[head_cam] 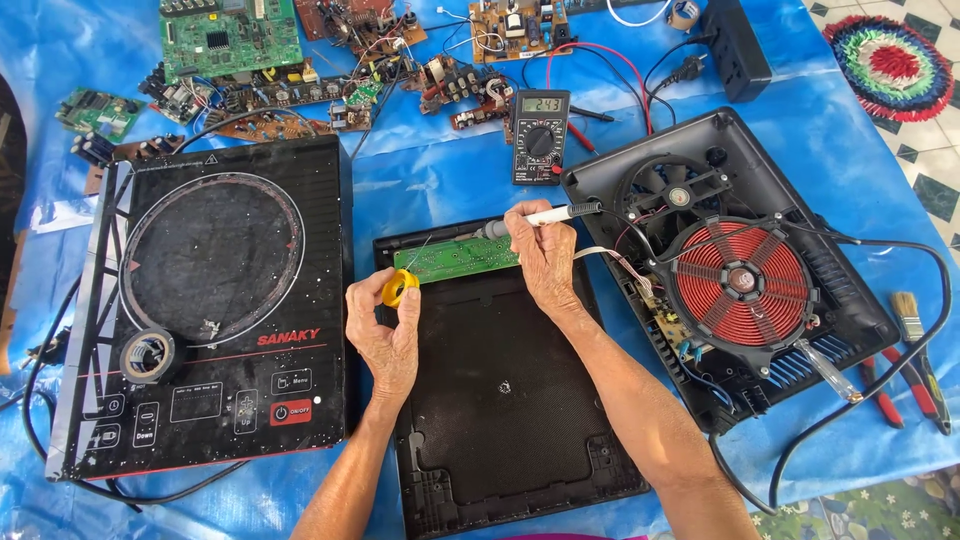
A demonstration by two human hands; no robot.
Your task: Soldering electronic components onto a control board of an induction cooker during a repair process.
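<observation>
My left hand (382, 328) pinches a small yellow spool of solder wire (399, 288), with a thin strand running up to a narrow green circuit board (455, 258). That board lies on the top edge of a black plastic cover panel (505, 390). My right hand (543, 258) grips a soldering iron (540, 217) like a pen, its tip pointing left onto the green board. A ribbon of wires (615, 262) leads from the board to the opened induction cooker base (745, 280) with its red copper coil and fan.
A black glass cooktop panel (215, 300) with a roll of tape (150, 354) lies at left. A multimeter (541, 135), several loose circuit boards (230, 38) and a power strip (735, 45) sit at the back. Pliers (885, 392) and a brush (915, 335) are at right.
</observation>
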